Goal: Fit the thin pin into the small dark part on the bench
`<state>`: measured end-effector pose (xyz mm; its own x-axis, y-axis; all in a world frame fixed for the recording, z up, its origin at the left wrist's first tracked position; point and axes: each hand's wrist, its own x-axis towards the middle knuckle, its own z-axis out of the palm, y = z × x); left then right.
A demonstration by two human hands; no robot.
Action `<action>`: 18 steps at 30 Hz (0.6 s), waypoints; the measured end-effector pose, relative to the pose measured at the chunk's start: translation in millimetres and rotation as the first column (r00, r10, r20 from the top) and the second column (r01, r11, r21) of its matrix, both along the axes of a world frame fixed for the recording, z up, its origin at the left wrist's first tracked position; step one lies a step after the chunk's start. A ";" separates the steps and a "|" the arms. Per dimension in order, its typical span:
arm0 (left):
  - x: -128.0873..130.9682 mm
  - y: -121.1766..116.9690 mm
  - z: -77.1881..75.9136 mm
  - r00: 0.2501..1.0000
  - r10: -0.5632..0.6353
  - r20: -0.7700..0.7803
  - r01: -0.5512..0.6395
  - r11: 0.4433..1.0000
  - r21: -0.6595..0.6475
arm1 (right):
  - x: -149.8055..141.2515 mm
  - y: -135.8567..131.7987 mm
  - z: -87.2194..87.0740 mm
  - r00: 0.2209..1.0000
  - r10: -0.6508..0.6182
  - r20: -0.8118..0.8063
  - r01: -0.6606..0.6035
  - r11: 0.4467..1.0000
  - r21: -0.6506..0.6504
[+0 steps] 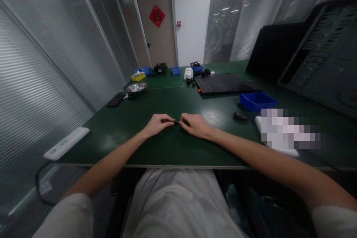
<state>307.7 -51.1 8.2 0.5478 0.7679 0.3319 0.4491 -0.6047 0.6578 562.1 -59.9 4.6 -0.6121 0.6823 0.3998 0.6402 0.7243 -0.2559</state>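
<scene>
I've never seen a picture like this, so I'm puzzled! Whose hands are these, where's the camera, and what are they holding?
They belong to a person, using two bare hands. The one picture comes from a camera on that person's head, looking forward and down.

The left hand and right hand are close together over a wide, flat, dark-green table. Their fingertips pinch a small dark object, too tiny to name.

On the right are a rounded black computer mouse and an open blue plastic tray. On the left, farther away, are a round, shiny metal bowl and a flat, dark rectangular thing, perhaps a phone.
</scene>
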 end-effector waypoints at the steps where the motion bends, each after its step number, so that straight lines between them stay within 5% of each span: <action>1: 0.2 0.1 -0.4 1.000 -0.004 -0.003 0.004 1.000 0.007 | 0.0 0.1 0.0 1.000 0.003 0.006 -0.003 1.000 0.000; 18: 3.3 -1.8 -1.2 0.998 -0.005 -0.070 0.008 0.999 0.045 | -1.1 -0.3 -1.5 0.999 0.031 0.029 -0.031 1.000 0.003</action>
